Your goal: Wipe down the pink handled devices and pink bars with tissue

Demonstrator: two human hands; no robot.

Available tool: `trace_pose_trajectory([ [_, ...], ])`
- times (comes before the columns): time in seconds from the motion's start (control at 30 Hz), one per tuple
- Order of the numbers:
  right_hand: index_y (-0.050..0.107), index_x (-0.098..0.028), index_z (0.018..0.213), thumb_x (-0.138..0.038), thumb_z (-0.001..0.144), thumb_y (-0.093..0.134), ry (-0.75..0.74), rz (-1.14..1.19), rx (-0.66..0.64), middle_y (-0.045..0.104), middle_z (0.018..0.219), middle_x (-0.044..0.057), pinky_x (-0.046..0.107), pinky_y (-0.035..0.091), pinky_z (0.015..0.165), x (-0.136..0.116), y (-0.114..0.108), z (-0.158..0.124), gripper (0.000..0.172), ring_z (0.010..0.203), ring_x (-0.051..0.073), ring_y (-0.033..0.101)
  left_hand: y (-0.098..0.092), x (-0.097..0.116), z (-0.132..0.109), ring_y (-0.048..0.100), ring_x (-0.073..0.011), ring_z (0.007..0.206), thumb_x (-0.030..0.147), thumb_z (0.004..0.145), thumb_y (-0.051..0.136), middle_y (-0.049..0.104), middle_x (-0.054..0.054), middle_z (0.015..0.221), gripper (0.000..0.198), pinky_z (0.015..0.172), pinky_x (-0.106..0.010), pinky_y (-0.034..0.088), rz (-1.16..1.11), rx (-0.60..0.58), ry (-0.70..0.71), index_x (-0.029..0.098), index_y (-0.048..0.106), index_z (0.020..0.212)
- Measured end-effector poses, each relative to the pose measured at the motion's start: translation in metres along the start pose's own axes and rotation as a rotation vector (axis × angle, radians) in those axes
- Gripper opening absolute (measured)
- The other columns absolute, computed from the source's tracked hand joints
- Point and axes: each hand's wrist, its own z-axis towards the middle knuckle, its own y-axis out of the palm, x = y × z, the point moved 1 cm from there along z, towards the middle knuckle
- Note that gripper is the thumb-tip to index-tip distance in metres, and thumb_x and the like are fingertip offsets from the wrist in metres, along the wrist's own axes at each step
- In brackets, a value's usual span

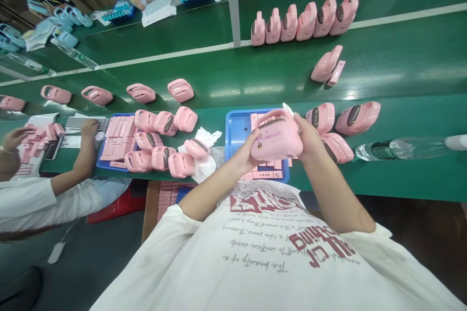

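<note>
Both my hands hold one pink plastic device (276, 138) above a blue tray (237, 129) at the near edge of the green bench. My left hand (245, 151) grips its left end with the fingers curled under it. My right hand (308, 137) wraps the right end, and a bit of white cloth (288, 109) sticks up above its fingers. Small pink flat parts (267, 174) lie in the tray under the device. Three more pink devices (343, 129) lie just right of my right hand.
A pile of pink devices (164, 141) and a white cloth (206, 153) lie to the left, beside another blue tray (118, 141) of flat pink parts. A plastic bottle (401, 148) lies at right. More devices (304, 20) line the belt. A co-worker's hand (88, 129) works at left; other people sit opposite.
</note>
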Motion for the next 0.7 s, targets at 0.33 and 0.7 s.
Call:
trace_pose_trajectory([
  [0.33,0.055,-0.019,0.074,-0.034,0.065,0.061,-0.014,-0.555,0.011,0.059,0.078,0.004,0.034,0.046,0.070,0.030,-0.048,-0.039,0.019,0.075,0.020,0.054,-0.022,-0.023,0.016,0.054,-0.0267,0.116,0.033,0.061,0.079,0.057,-0.009,0.126,0.069,0.098,-0.041,0.042,0.943,-0.283,0.319,0.023,0.054,0.124],
  [0.7,0.053,-0.016,0.101,-0.047,0.081,0.058,0.313,-1.065,-0.099,0.063,0.086,0.008,0.029,0.043,0.066,0.052,-0.051,-0.016,0.038,0.080,0.024,0.061,-0.031,0.028,0.042,0.051,-0.0168,0.073,0.028,0.068,0.065,0.053,-0.001,0.072,0.014,0.065,-0.029,0.039,1.425,-0.016,0.428,0.018,0.057,0.063],
])
